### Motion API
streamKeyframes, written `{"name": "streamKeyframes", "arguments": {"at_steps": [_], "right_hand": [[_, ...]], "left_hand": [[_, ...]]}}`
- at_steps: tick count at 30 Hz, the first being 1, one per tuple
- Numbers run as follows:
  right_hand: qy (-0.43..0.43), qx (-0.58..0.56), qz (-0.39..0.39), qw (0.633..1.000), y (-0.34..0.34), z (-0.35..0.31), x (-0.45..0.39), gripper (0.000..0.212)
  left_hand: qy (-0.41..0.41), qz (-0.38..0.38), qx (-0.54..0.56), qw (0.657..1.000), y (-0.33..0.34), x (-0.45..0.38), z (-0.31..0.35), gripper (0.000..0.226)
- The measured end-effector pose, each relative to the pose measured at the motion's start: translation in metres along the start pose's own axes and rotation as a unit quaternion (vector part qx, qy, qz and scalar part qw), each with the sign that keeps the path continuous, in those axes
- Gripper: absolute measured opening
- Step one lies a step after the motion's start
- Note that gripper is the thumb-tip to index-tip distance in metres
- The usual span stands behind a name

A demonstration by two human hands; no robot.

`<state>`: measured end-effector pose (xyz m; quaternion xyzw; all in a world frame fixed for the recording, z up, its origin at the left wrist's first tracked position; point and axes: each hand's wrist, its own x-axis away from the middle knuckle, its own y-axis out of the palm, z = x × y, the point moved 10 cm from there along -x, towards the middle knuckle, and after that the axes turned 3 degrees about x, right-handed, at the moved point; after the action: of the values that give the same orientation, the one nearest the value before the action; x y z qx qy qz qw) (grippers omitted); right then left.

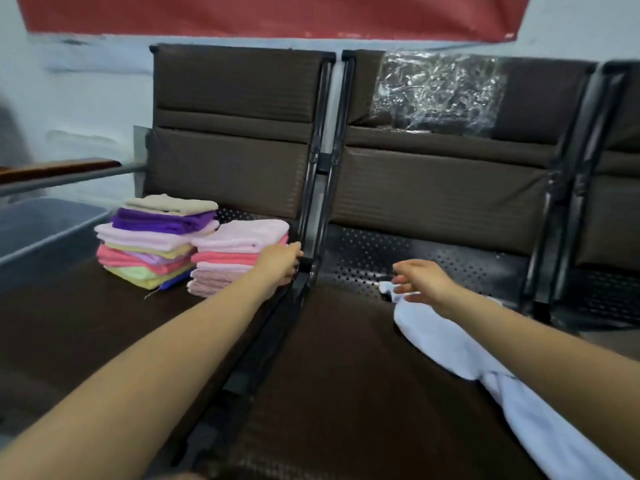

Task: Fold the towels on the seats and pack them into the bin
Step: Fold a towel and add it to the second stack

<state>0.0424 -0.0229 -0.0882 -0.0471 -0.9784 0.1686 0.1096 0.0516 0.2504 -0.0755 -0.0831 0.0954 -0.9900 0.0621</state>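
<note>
Bin: I see a grey bin [41, 226] at the far left, beside the left seat and below its armrest [59, 168].
Taller stack: on the left seat [86, 327] I count folded towels in beige, purple, pale pink, yellow, coral, green and blue, piled as one stack [152, 240].
Shorter stack: just to its right and touching it stands a second stack [228, 258] of pink and coral towels, close to the seat's right edge.
Left hand: my left hand [280, 265] rests against the right side of the shorter stack, fingers bent toward its edge; I cannot tell whether they grip a towel or merely touch it.
Frame: black metal bars [311, 216] separate the two seats.
Right hand: my right hand [422, 282] hovers over the middle seat [346, 368], fingers loosely spread and holding nothing.
White towel: an unfolded white towel [450, 344] lies on the middle seat under that hand, trailing toward the lower right.
Plastic: crinkled clear wrap [436, 95] covers part of that seat's backrest.
</note>
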Motion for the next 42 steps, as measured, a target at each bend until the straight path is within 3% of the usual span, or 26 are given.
{"name": "streamKeyframes", "arguments": {"at_steps": [6, 10, 14, 19, 24, 29, 34, 36, 39, 42], "right_hand": [[-0.009, 0.053, 0.134, 0.989, -0.142, 0.048, 0.049, 0.016], [0.049, 0.072, 0.203, 0.975, -0.206, 0.109, 0.068, 0.021], [0.103, 0.206, 0.164, 0.959, -0.23, 0.145, 0.083, 0.027], [0.181, 0.222, 0.074, 0.955, -0.229, 0.183, 0.095, 0.038], [0.157, 0.134, 0.018, 0.978, -0.218, 0.194, 0.091, 0.047], [0.14, 0.079, -0.018, 0.987, -0.205, 0.197, 0.087, 0.035], [0.126, 0.049, -0.034, 0.99, -0.187, 0.192, 0.085, 0.028], [0.13, 0.056, -0.033, 0.989, -0.179, 0.19, 0.084, 0.038], [0.148, 0.053, -0.029, 0.987, -0.169, 0.184, 0.087, 0.033], [0.156, 0.056, -0.036, 0.985, -0.161, 0.178, 0.087, 0.023]], "left_hand": [[-0.037, -0.142, 0.0, 0.989, 0.145, 0.085, 0.001, 0.02], [-0.076, -0.213, -0.048, 0.973, 0.222, 0.123, -0.03, 0.023], [-0.126, -0.238, -0.038, 0.962, 0.264, 0.139, -0.056, 0.024], [-0.174, -0.266, -0.002, 0.948, 0.304, 0.145, -0.069, 0.026], [-0.213, -0.258, 0.035, 0.942, 0.308, 0.138, -0.084, 0.041], [-0.262, -0.225, 0.094, 0.934, 0.302, 0.125, -0.09, 0.027], [-0.246, -0.194, 0.086, 0.946, 0.309, 0.113, -0.09, 0.017], [-0.232, -0.175, 0.114, 0.95, 0.306, 0.109, -0.089, 0.017], [-0.192, -0.135, 0.161, 0.959, 0.29, 0.102, -0.074, 0.005], [-0.162, -0.119, 0.2, 0.959, 0.273, 0.093, -0.064, 0.038]]}}
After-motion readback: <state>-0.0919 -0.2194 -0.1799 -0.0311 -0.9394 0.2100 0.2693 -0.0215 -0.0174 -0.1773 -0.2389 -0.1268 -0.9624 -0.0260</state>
